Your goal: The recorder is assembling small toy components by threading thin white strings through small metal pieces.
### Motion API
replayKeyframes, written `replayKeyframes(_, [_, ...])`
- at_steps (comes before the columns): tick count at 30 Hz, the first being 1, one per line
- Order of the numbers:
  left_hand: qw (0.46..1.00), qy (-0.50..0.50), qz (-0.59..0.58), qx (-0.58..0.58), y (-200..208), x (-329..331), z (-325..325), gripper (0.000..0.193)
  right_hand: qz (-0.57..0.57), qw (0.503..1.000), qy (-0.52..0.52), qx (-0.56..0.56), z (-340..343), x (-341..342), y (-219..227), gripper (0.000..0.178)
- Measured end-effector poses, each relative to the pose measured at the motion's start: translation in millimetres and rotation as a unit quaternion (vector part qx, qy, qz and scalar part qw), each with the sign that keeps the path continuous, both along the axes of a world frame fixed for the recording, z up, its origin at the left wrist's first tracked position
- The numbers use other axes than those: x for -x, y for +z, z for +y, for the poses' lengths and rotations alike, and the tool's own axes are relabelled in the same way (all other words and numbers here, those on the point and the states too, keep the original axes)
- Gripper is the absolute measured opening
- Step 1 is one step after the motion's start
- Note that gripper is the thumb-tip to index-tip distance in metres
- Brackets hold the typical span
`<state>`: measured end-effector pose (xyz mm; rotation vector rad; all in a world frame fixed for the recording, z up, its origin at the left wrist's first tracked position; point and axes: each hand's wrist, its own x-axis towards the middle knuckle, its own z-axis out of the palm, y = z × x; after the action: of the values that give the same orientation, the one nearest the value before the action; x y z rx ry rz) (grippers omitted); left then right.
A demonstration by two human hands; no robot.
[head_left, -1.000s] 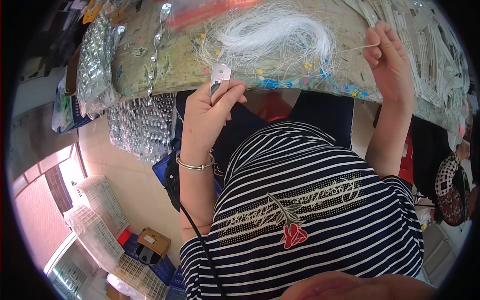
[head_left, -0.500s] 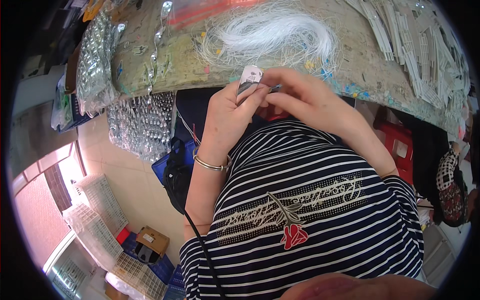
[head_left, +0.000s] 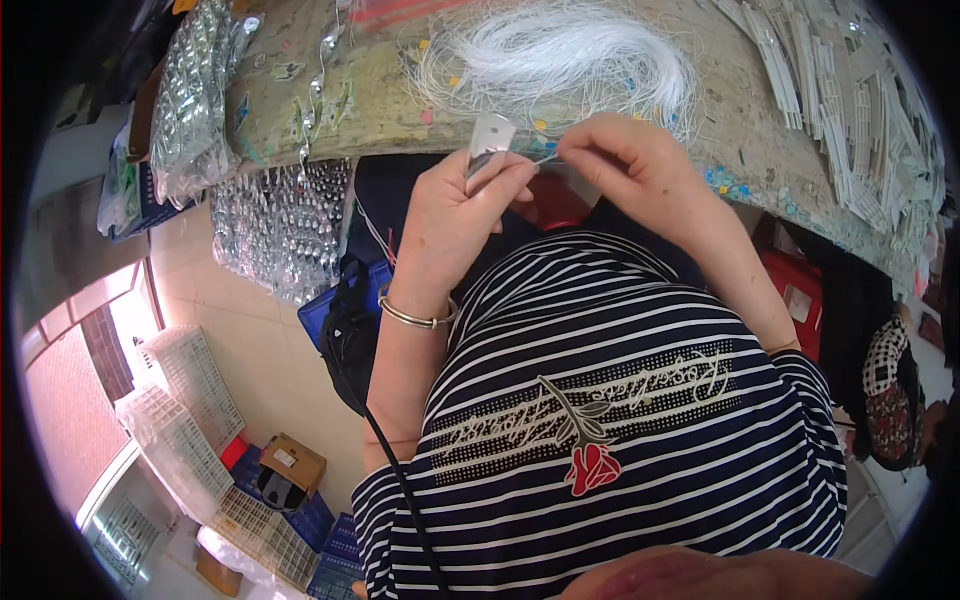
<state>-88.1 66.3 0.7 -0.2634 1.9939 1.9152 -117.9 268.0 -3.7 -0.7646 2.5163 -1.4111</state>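
My left hand (head_left: 455, 215) is closed on a flat, shiny silver piece (head_left: 493, 132) with a rounded-corner end and a small hole in it. Its lower part is hidden by my thumb and fingers. Between my hands runs a short pale thread (head_left: 547, 159). My right hand (head_left: 632, 170) pinches the far end of that thread, a little apart from the left. Beyond both hands, a loose bundle of white strings (head_left: 560, 55) lies on the worn table (head_left: 385, 120).
Shiny twisted silver strands in clear plastic (head_left: 195, 110) lie at the table's left edge, and more silver strands (head_left: 280, 230) hang below it. White plastic strips (head_left: 835, 110) are piled at the right. Crates (head_left: 175, 440) and a cardboard box (head_left: 293, 467) stand on the floor.
My right hand has moved right, away from the left, and the thread between them now shows stretched out. The silver piece has shifted slightly up and left with my left hand.
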Motion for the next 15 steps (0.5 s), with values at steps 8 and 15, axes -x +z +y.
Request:
replayKeyframes(8, [0.999,-0.001,0.016,0.029,6.5,6.6,3.3,0.021,0.040,0.998,-0.048,-0.002,12.0,9.3,4.1,0.023])
replayKeyframes(15, [0.999,-0.003,0.027,0.019,5.6,4.6,9.9,0.017,-0.079,0.997,0.020,0.010,-8.6,-5.7,9.0,0.024])
